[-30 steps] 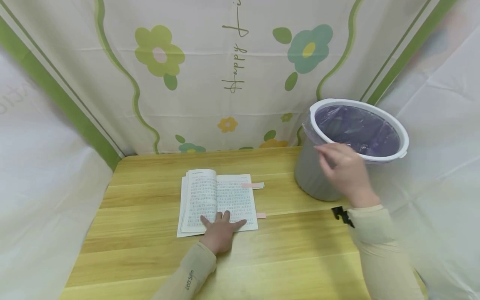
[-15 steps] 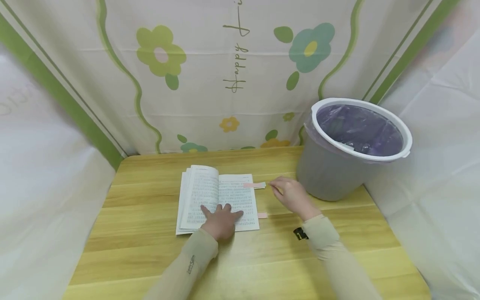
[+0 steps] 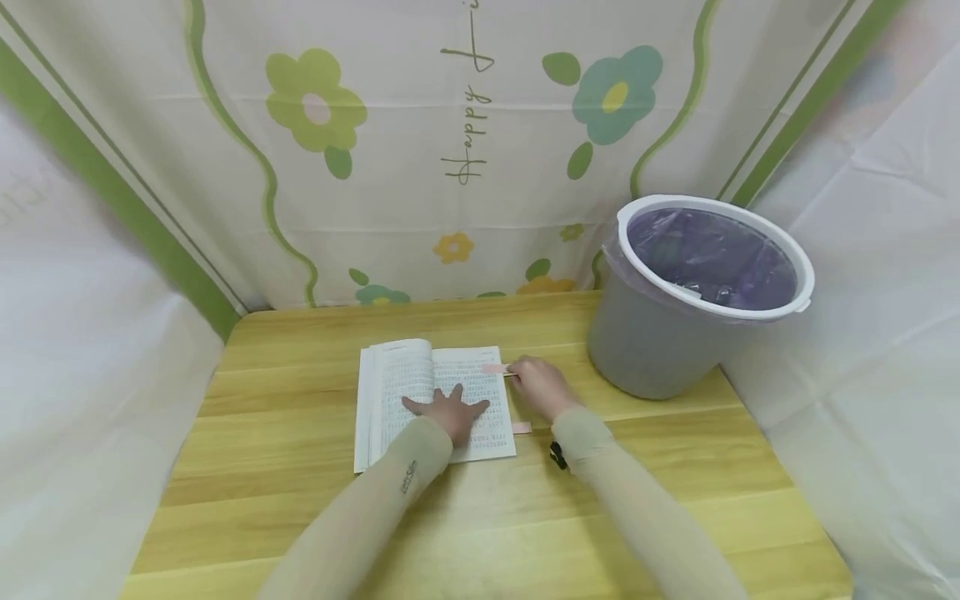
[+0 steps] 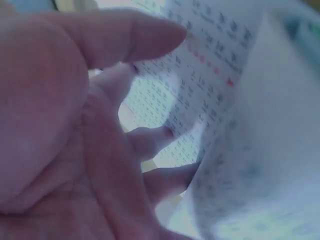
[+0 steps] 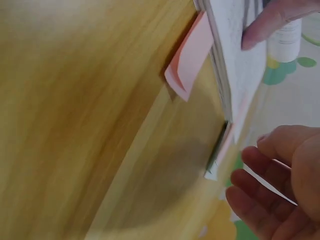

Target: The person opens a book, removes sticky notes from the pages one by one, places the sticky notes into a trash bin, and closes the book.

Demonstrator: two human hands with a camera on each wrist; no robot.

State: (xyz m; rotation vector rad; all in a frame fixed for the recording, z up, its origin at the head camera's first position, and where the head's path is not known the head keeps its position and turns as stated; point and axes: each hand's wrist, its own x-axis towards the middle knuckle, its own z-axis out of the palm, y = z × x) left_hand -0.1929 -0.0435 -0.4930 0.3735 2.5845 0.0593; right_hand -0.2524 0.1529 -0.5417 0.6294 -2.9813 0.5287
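An open book [image 3: 472,367] with printed pages lies on the wooden table. My left hand [image 3: 450,412] rests on it with fingers spread; the left wrist view shows a page [image 4: 280,125] lifted and curving beside that hand. Two pink sticky tabs stick out from the book's right edge, an upper tab [image 3: 495,368] and a lower tab [image 3: 521,427]. My right hand [image 3: 543,387] is at the outer end of the upper tab. In the right wrist view its loosely bent fingers [image 5: 245,197] and thumb appear just beside the upper tab [image 5: 220,152], with a small gap.
A grey trash bin [image 3: 645,350] with a white rim and a purple liner stands at the table's back right. Some small clear and white scraps [image 3: 697,292] show inside it. A flowered curtain [image 3: 375,208] hangs behind the table [image 3: 262,433].
My right hand has moved from beside the bin's rim left to the upper tab. My left hand has shifted slightly up the page and stays on the book.
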